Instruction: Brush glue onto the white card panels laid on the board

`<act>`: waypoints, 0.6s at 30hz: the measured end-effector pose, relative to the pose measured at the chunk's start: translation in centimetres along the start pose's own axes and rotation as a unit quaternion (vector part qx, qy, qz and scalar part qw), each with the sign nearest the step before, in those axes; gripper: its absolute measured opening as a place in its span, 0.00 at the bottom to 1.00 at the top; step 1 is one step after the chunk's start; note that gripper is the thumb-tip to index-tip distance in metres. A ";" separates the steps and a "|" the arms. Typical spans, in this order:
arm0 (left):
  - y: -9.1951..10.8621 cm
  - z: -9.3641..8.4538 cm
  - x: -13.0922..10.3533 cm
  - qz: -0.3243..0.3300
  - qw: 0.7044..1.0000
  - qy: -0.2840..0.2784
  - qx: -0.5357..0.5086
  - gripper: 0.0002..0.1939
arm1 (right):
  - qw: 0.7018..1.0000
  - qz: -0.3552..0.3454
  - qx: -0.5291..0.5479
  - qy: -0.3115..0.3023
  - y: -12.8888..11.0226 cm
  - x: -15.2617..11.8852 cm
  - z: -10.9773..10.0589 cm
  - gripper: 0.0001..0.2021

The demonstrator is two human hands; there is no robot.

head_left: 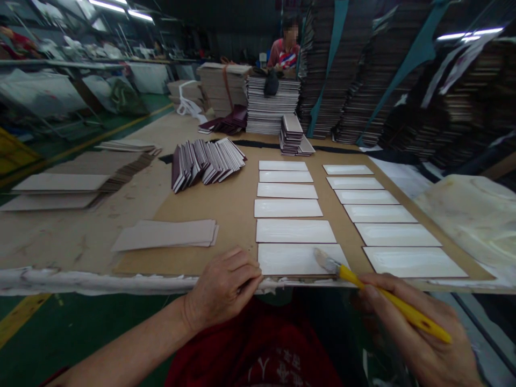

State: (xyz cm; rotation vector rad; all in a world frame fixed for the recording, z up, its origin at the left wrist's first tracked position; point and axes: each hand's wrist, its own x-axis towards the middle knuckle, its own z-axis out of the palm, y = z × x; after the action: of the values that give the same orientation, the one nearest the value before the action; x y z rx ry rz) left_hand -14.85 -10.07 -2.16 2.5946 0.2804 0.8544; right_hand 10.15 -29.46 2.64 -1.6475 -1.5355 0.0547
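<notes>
My right hand (415, 317) is closed around the yellow handle of a paintbrush (350, 275). Its pale bristles rest on the nearest white-coated board (286, 258) in the middle column, toward the right end. My left hand (228, 282) has its fingers curled at the table's front edge, with thumb and forefinger at that board's near left corner. Several more boards with a wet, glossy white surface and dark edges lie in this column and in a right-hand column (403, 235). Left of the middle column are a few plain grey strips (169, 235).
Folded dark-backed boards (207, 164) stand in a leaning row behind. Grey sheets (60, 183) lie fanned at the left. A small pile (291, 134) and tall stacks (272, 110) line the back. Pale crumpled plastic (471, 215) sits at right. A person (284, 51) is beyond the stacks.
</notes>
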 end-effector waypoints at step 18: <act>0.0 -0.1 0.1 -0.011 1.000 -0.006 0.014 0.05 | 0.980 0.098 0.173 -0.031 -2.8 0.6 4.5 0.07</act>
State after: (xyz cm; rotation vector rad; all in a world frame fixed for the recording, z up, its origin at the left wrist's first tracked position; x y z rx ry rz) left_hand -14.83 -9.98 -2.07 2.6167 0.3186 0.8324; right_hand 5.57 -26.86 1.71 -1.5190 -1.3167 0.4588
